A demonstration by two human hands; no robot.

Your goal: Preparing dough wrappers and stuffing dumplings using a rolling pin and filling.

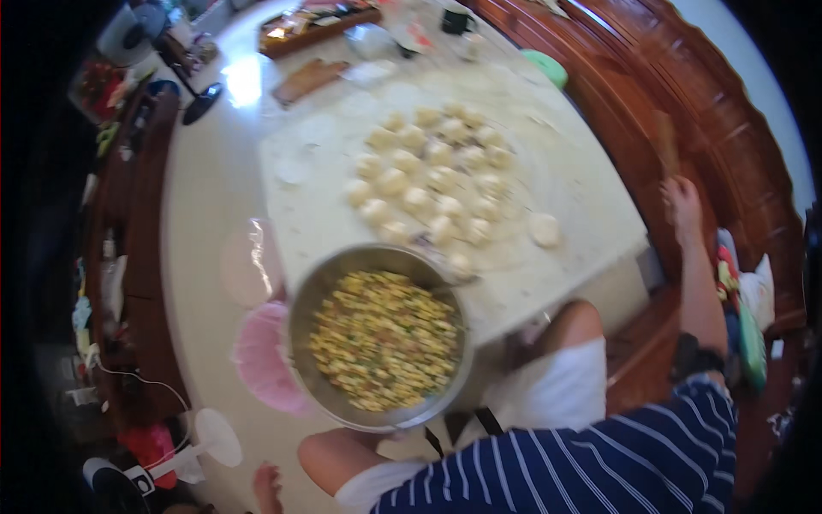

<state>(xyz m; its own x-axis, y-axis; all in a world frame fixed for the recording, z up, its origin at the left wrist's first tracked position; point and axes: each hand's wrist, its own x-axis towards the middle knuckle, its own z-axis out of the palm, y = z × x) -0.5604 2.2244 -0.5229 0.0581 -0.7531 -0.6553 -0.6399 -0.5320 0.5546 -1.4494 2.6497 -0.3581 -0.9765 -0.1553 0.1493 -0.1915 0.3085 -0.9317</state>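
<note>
My right hand (682,200) is raised to the right of the table, gripping a flat wooden stick (666,144) by its lower end. Low in the view, beside my knee, hangs my left hand (266,483); blur hides how its fingers are set. A large metal basin (298,372) of chopped yellow and green filling (385,340) stands at the near table corner, in front of my knees. Several pale round dough buns (417,200) sit grouped on the white tabletop (578,193). One flat dough disc (544,230) lies apart, to their right.
A pink plastic stool (266,356) shows left of the basin. At the far end are a wooden board (308,80), a dark mug (456,21) and a wooden tray (273,46). A wooden bench (616,96) runs along the right; a white fan (218,437) stands lower left.
</note>
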